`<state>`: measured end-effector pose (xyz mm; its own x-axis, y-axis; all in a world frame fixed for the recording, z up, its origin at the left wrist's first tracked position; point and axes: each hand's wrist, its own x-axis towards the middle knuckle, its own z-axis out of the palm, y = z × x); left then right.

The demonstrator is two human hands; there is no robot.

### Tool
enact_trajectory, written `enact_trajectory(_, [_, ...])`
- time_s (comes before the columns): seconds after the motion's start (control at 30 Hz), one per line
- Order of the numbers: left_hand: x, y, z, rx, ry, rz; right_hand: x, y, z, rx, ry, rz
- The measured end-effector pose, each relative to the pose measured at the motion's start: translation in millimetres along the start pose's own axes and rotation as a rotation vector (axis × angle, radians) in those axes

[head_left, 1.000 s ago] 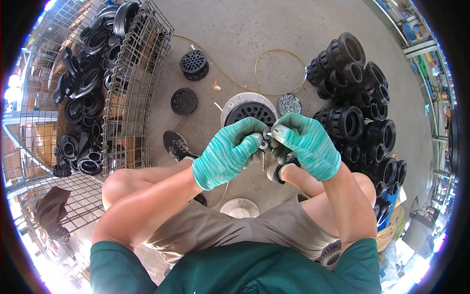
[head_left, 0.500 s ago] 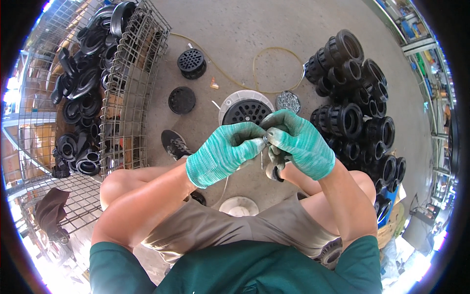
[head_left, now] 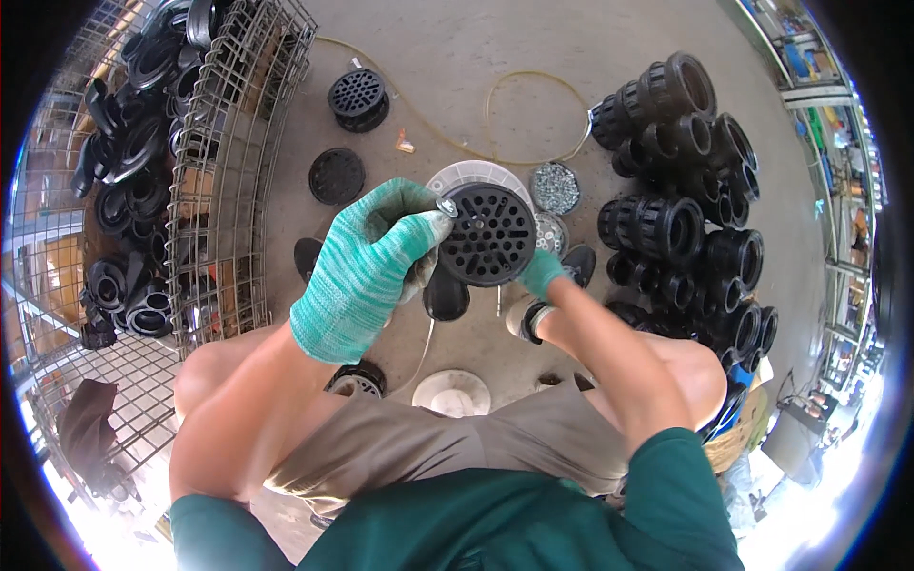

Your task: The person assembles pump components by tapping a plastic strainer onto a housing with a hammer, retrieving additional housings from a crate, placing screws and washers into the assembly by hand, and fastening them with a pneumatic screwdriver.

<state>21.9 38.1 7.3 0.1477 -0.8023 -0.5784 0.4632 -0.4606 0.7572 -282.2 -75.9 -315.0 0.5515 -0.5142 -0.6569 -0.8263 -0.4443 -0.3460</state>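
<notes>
My left hand (head_left: 371, 266), in a green knit glove, is closed in a pinch on a small shiny metal fastener (head_left: 447, 206) at its fingertips. It is too small to tell whether this is a bolt or a nut. Just right of those fingers is a round black perforated grate (head_left: 487, 235), in front of a pale round base (head_left: 476, 171). My right hand (head_left: 541, 272), gloved alike, reaches down past the grate's right edge, beside a round container of small ring-shaped pieces (head_left: 549, 231). Its fingers are hidden.
A round container of small metal pieces (head_left: 555, 188) stands beyond the grate. More black grates (head_left: 359, 98) and a black disc (head_left: 336, 176) lie on the floor at left. A wire cage (head_left: 228, 171) holds black parts. Black pipe fittings (head_left: 652, 224) are piled at right; a hose (head_left: 490, 105) loops behind.
My hands were together over the grate and have separated. The left has drawn leftward with the fastener; the right has gone down beside the grate. The whole view has shifted slightly.
</notes>
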Motion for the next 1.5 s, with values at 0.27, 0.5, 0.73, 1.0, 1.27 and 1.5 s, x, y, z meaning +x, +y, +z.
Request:
enact_trajectory(0.27, [2,6,-6,-0.035,0.163,0.017,80,-47,111,1.782,0.408,0.298])
enact_trajectory(0.5, [5,13,-6,0.004,0.146,0.066,84,-23,103,2.234,0.288,0.223])
enact_trajectory(0.73, [1,9,-7,0.020,0.086,0.141,-20,-55,-74,0.562,0.519,0.423])
enact_trajectory(1.0, [6,-14,3,0.170,-0.009,0.239,-171,-136,-264,1.684,0.579,-0.098])
enact_trajectory(1.27, [15,-36,10,0.185,-0.084,0.280,-201,-175,-325,1.722,0.389,-0.704])
enact_trajectory(1.5, [28,-35,12,0.271,-0.098,0.246,-161,-164,-303,1.943,0.547,-0.581])
